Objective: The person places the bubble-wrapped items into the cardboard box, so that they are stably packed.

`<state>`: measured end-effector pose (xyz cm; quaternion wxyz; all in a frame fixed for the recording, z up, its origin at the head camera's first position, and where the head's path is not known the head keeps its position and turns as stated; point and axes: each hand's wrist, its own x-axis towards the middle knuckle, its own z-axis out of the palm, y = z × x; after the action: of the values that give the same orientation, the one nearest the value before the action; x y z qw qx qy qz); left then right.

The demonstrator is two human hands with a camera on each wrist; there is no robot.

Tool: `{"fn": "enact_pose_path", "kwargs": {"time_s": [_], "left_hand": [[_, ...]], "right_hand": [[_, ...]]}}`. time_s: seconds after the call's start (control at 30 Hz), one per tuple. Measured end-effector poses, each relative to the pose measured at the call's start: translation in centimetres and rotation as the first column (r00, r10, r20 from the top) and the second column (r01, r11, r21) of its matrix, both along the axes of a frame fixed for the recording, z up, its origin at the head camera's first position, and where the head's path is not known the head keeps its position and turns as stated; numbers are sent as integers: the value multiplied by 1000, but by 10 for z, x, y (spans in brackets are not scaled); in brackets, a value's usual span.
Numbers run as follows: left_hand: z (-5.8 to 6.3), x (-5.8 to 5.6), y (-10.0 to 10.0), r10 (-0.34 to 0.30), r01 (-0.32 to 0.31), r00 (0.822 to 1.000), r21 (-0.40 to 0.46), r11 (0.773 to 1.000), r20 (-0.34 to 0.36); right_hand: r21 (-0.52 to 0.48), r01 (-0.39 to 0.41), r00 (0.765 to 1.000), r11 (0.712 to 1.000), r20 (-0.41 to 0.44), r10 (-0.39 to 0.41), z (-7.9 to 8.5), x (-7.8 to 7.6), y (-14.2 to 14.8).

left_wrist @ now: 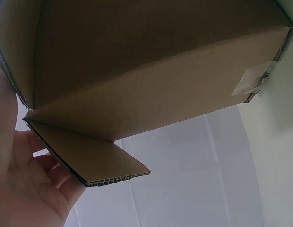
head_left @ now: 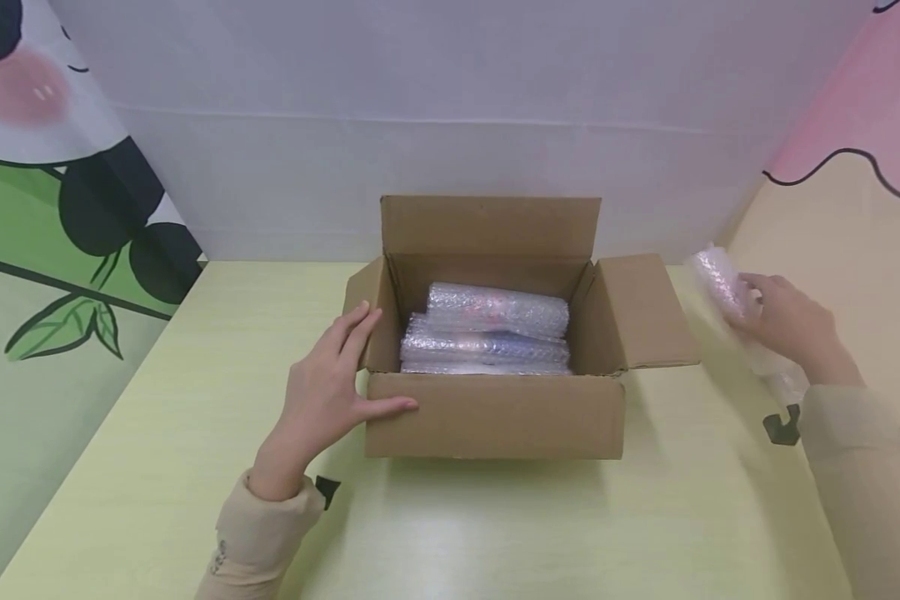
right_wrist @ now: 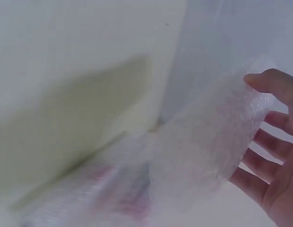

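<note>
My left hand (head_left: 322,387) rests against the near left corner of an open cardboard box (head_left: 495,417). Its thumb stretches along the outside of the front flap, and its fingers lie behind the left flap (left_wrist: 85,151). Inside the box sit several bubble-wrapped rolls (head_left: 498,310), the top one showing reddish print through the wrap. Off to the right of the box, my right hand (head_left: 787,321) holds a bubble-wrapped package (right_wrist: 208,137) between thumb and fingers. A second bubble-wrapped piece (right_wrist: 113,189) with pink and dark print shows blurred below it in the right wrist view.
The box's right flap (head_left: 648,312) folds outward over the pale yellow tabletop (head_left: 495,533), and its back flap (head_left: 491,227) stands upright. A white cloth wall (head_left: 457,158) rises behind, with printed panels at both sides. Clear tape (left_wrist: 253,78) marks the box's lower edge.
</note>
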<state>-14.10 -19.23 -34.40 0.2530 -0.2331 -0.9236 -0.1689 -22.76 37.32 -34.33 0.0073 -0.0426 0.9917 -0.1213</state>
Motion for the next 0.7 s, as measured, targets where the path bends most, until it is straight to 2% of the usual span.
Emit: {"fn": "enact_pose_path", "kwargs": {"time_s": [0.17, 0.37, 0.7], "left_hand": [[0, 0, 0, -2, 2, 1000, 1, 1000, -2], [-1, 0, 0, -2, 2, 1000, 2, 1000, -4], [-2, 0, -1, -3, 3, 1000, 4, 1000, -13]], "right_hand": [[5, -18, 991, 1000, -133, 18, 33, -2, -16], [47, -70, 953, 996, -292, 80, 70, -1, -44], [117, -160, 906, 980, -376, 193, 119, 3, -103]]}}
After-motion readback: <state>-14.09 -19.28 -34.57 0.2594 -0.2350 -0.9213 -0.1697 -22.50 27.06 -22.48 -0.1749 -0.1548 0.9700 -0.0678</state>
